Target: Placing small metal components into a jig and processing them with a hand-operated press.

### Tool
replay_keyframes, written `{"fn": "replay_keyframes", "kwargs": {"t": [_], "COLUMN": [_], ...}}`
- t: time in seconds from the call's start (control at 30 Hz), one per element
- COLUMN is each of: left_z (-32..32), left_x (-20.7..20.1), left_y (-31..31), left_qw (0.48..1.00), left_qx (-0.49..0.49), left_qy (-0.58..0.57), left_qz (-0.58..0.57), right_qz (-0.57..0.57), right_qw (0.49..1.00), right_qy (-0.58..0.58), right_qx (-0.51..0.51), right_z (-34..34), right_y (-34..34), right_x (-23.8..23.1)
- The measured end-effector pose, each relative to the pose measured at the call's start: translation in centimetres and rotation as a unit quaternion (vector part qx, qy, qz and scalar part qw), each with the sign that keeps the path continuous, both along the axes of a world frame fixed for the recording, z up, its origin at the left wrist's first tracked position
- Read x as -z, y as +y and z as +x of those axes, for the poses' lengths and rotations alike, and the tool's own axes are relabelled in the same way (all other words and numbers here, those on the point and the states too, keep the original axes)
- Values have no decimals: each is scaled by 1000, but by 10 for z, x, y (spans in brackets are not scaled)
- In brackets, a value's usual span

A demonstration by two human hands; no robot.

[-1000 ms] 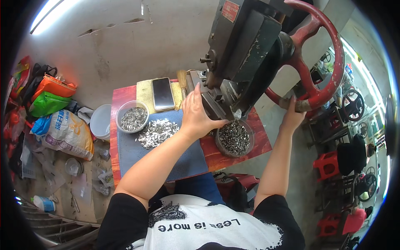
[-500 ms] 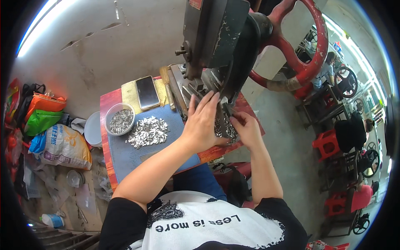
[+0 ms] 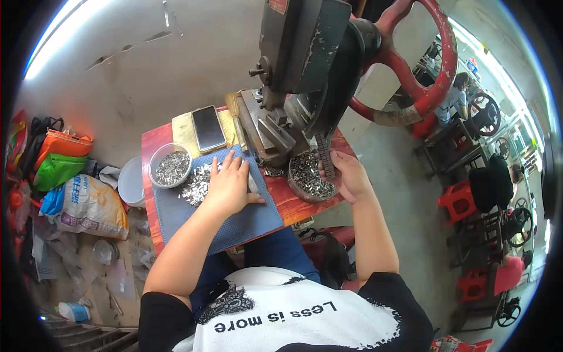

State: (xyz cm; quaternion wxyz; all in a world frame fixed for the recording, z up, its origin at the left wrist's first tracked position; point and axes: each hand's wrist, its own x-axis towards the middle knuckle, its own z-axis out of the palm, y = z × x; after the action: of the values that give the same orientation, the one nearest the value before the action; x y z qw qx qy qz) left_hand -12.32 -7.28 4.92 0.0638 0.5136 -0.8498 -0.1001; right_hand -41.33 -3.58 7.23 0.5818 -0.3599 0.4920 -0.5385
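My left hand rests fingers spread over the right side of a loose pile of small silvery-white metal pieces on a blue ribbed mat; what lies under its palm is hidden. With my right hand I grip the dark ribbed handle of a hand press. Just beside and beneath that handle sits a round bowl full of small metal pieces. A clear round tub of similar pieces stands left of the pile.
A phone lies on a yellow cloth beside a brush. The press's red wheel looms at upper right. Sacks and bags crowd the floor at left. Other people work by presses and red stools at far right.
My left hand has moved from the press down-left to the pile on the mat, uncovering the bowl and the press bed. My right hand stays by the ribbed handle.
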Motion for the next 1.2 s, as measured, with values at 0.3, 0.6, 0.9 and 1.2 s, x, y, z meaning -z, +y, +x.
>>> {"fn": "replay_keyframes", "kwargs": {"t": [0.3,0.6,0.9,1.2], "left_z": [71,119,117,89], "left_x": [-8,46,35,33], "left_y": [35,89,84,38], "left_qw": [883,945,940,946], "left_qx": [-144,-88,-81,-51], "left_qy": [370,295,324,290], "left_qz": [-252,-107,-69,-138], "right_qz": [-323,-389,-338,-319], "right_qw": [829,785,745,762], "right_qy": [391,457,551,537], "right_qx": [-237,-154,-163,-170], "right_z": [143,177,190,173], "right_y": [16,-9,-36,-32], "right_x": [28,50,56,39]}}
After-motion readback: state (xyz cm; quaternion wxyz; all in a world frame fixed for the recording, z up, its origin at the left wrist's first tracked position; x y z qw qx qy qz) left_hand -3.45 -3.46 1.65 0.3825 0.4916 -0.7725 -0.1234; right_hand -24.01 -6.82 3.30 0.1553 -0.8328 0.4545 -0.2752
